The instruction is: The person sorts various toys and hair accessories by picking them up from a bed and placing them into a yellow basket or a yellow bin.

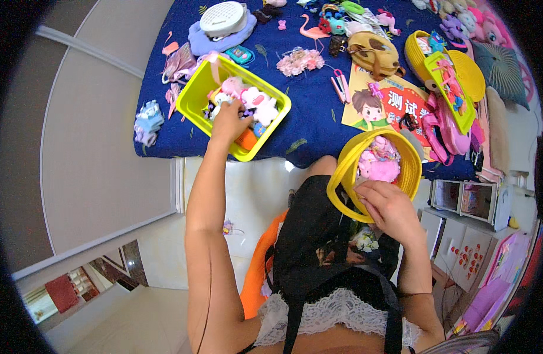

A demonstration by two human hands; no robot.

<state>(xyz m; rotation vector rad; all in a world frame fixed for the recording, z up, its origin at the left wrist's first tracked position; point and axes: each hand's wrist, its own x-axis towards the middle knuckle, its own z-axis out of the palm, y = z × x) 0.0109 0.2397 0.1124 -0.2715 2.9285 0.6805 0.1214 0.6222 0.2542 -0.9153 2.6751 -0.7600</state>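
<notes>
My left hand (229,119) reaches into a lime-green plastic bin (192,110), its curled fingers among small toys. Whether they grip one is hidden. Beside them in the bin lie a white-and-pink plush toy (261,106) and an orange toy (246,140). My right hand (389,205) is at the near rim of a round yellow woven basket (411,172), fingers bent over its edge. The basket tilts over my lap against the bed's edge. Inside it sits pink fluffy plush (380,166).
A dark blue bedspread (311,115) carries a tan plush backpack (373,51), a printed paper folder (364,110), a pink hair straightener (340,86), a pink flower garland (300,62) and a second yellow basket (415,57). A white drawer cabinet (457,243) stands at right.
</notes>
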